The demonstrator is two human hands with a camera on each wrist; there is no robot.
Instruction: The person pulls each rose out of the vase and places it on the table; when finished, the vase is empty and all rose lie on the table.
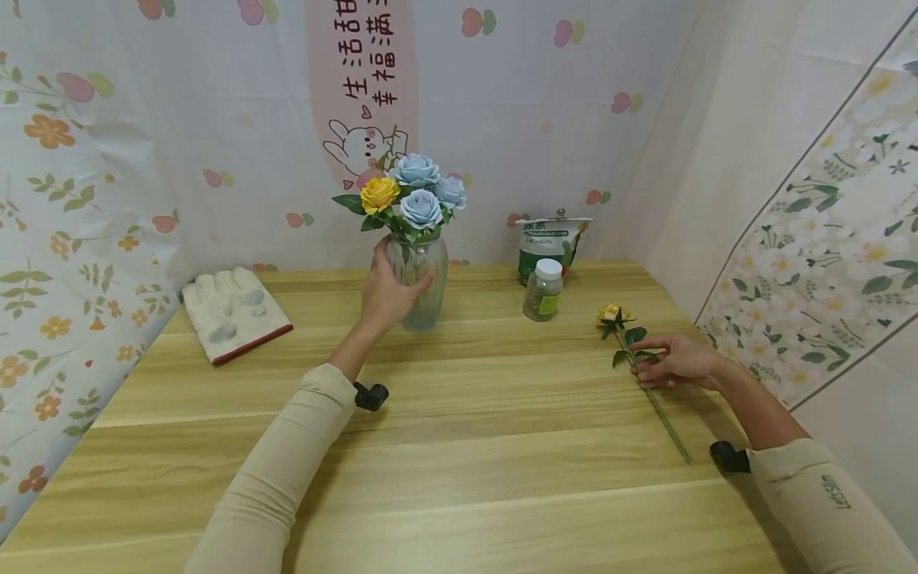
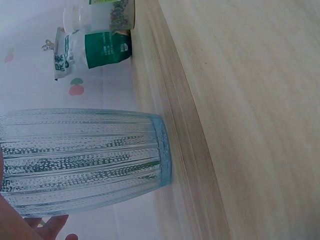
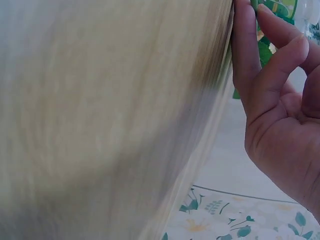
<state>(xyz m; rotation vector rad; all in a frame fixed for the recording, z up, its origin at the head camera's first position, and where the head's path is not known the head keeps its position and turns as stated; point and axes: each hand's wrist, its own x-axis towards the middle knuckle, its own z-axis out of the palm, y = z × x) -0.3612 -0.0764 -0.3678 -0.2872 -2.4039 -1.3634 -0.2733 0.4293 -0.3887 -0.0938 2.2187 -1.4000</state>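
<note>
My left hand (image 1: 390, 291) grips the ribbed glass vase (image 1: 430, 299) near its neck, thumb across the front and fingers behind. The vase stands upright toward the back of the table; its clear ribbed side (image 2: 85, 155) fills much of the left wrist view. Light-blue roses (image 1: 421, 209) and one yellow rose (image 1: 379, 194) rise from its mouth amid green leaves. On the right, a single-stem yellow rose (image 1: 663, 418) lies along the tabletop, bloom away from me. My right hand (image 1: 677, 363) pinches its stem below the leaves, thumb and finger meeting on the green stem in the right wrist view.
A pale work glove (image 1: 233, 311) with a red cuff lies at the back left. To the right of the vase stand a white-lidded jar (image 1: 543, 291) and a green-and-white pouch (image 1: 548, 239) with a clip on top. Patterned cloth walls (image 1: 251, 143) border the wooden table (image 1: 445, 462).
</note>
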